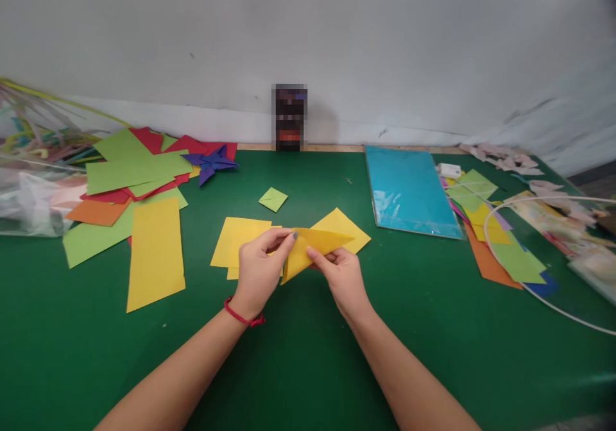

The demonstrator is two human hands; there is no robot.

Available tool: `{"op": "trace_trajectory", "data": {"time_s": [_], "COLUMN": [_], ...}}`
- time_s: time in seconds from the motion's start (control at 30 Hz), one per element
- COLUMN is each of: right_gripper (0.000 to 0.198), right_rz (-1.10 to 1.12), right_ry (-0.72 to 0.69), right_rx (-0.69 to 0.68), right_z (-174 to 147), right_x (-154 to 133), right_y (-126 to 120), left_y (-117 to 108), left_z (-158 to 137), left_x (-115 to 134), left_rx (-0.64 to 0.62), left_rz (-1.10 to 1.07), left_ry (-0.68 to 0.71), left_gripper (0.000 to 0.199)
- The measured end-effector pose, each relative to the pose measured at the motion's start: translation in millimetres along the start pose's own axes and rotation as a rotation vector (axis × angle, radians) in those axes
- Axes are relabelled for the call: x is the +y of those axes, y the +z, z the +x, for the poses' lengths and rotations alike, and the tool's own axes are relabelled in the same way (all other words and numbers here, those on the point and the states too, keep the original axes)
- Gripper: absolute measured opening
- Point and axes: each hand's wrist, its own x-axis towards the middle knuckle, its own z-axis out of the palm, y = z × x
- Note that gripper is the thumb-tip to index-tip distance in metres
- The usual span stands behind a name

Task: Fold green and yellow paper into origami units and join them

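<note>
Between my two hands is a folded piece of yellow paper [308,249], shaped like a long triangle with its tip to the right. My left hand [262,261] pinches its upper left corner between thumb and fingers. Lower on the fold, my right hand [339,274] grips the paper with the thumb on top. Yellow squares [231,242] lie on the table behind my left hand, partly covered by it. Another yellow square [353,229] rests behind the folded piece on the right. A small folded green square [273,199] lies farther back.
Green, red and orange sheets [135,171] pile up at the left, with a purple folded star [212,163] beside them and a yellow sheet [156,251] in front. A blue packet [411,190] lies right of centre. Paper scraps [500,226] and a white cable [568,312] occupy the right side.
</note>
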Motion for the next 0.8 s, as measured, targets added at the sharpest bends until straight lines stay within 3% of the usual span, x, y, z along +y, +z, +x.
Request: {"op": "trace_trajectory", "data": {"time_s": [0.1,0.27,0.43,0.63,0.8], "right_gripper": [0.03,0.024,0.023,0.021,0.028], "right_rz": [0.006,-0.082,-0.129,-0.119,-0.032], "right_ry": [0.01,-0.095,-0.117,-0.143,-0.097], "right_rx": [-0.097,0.036,-0.03,0.092,-0.003], "right_z": [-2,-9,-11,-15,-15], "right_x": [3,5,8,17,18], "right_y": [3,8,13,21,24], "left_y": [-2,-3,-2,2,3], "left_z": [0,-4,-3,-5,-5], "left_x": [5,13,8,4,6], "left_rx": [0.01,0.014,0.048,0.062,0.112], "left_rz": [-0.032,-0.044,-0.045,-0.062,-0.028], "left_ry": [-0.023,-0.013,-0.035,-0.036,-0.023], "left_gripper": [0.011,0.01,0.012,0.014,0.015]}}
